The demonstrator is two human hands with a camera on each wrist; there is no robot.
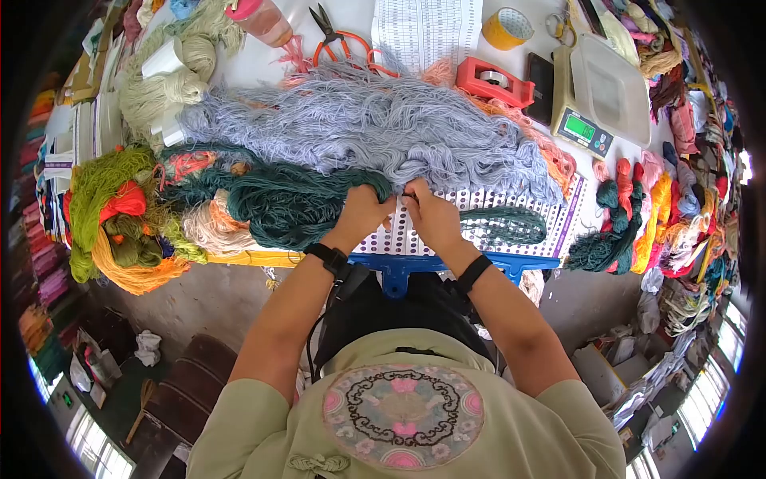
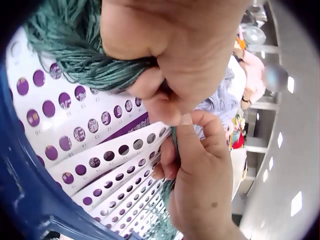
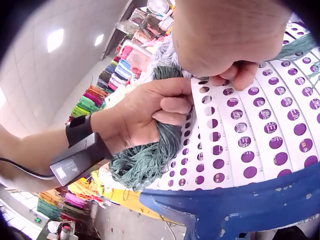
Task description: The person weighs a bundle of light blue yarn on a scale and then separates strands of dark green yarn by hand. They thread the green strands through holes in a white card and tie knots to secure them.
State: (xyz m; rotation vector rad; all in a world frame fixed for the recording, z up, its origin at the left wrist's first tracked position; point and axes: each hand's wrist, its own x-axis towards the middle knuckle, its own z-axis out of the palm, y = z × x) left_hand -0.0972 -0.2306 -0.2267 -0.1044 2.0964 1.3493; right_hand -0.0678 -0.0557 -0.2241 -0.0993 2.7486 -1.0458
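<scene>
left hand (image 3: 145,112) grips teal yarn (image 3: 142,162) | right hand (image 3: 225,35) curled at dotted white board (image 3: 250,135)

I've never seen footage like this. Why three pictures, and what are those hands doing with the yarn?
No machine here: these are a person's two bare hands, filmed by three worn cameras. The wide picture comes from a head camera looking down. The other two come from cameras on each wrist, showing the same work close up. The left hand grips a bundle of teal yarn. The right hand pinches a strand of it with its fingers, over a white card with rows of purple dots. Behind lie a heap of grey yarn, scissors and a scale.
</scene>
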